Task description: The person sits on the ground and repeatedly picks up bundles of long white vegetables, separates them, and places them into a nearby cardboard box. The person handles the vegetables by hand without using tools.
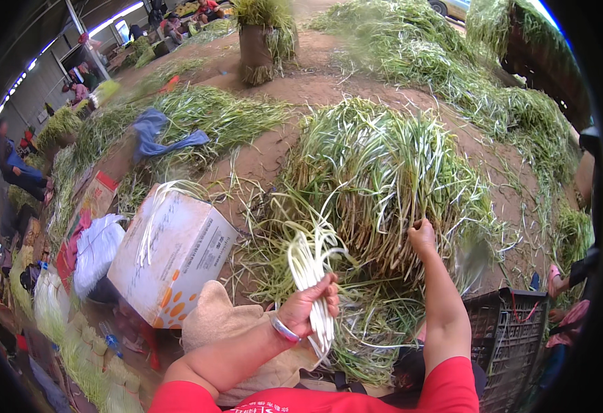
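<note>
My left hand [311, 304], with a silver bracelet at the wrist, grips a bunch of pale, peeled stalks [306, 263]. Their leafy ends curl over above the fist, and the cut-looking white ends hang below it. My right hand [423, 237] reaches to the lower front of a large heap of leafy green stalks [378, 170]. Its fingers are closed on what looks like a thin stalk at the brownish stem ends; the fingertips are partly hidden. Loose leaves and peelings [373, 330] lie between my forearms and under the heap.
At left stands a printed cardboard box [177, 258] with pale stalks [157, 222] on top. A beige cloth [224, 320] covers my lap area. A black plastic crate [505, 340] stands at right. Beyond are a blue cloth [162, 137], an upright bundle [257, 49], and several people.
</note>
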{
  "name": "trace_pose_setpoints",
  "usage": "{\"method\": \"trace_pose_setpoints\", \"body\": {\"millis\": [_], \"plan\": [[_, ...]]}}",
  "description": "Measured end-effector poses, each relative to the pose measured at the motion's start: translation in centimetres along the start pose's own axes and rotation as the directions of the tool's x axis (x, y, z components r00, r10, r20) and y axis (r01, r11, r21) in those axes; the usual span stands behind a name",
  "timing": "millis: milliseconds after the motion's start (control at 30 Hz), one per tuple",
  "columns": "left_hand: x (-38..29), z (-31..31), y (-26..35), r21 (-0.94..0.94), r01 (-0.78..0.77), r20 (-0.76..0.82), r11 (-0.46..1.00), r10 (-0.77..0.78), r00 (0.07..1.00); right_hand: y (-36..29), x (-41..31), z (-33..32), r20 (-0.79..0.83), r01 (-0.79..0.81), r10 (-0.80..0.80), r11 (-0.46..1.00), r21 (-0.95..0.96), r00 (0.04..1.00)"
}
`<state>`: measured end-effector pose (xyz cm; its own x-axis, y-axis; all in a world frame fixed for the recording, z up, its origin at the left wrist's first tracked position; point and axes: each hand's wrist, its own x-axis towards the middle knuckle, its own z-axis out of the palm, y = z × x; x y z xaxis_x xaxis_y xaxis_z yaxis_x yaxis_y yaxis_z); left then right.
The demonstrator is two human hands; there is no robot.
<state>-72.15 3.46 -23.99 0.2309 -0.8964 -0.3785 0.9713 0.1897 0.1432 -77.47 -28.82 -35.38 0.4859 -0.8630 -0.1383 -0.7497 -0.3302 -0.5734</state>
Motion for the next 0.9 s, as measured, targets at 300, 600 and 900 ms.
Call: {"method": "trace_pose_setpoints", "body": {"millis": [300,600,900], "plan": [[-1.5,1.2,5.1,-0.269,-0.185,0.153,0.945,0.232,0.961,-8.5,-15.3,-5.9,0.334,-0.245,-0.317,0.287,0.926,0.888],[-1.8,-0.5,2.7,-0.029,-0.211,0.074,0.977,0.213,0.974,-9.4,-25.2,-4.8,0.490,-0.264,-0.510,0.453,0.852,0.707],[-3.0,-1.1,0.8,0.592,-0.226,-0.056,0.773,0.319,0.946,-9.1,-28.9,-1.9,0.444,-0.067,-0.579,0.556,0.828,0.684]]}}
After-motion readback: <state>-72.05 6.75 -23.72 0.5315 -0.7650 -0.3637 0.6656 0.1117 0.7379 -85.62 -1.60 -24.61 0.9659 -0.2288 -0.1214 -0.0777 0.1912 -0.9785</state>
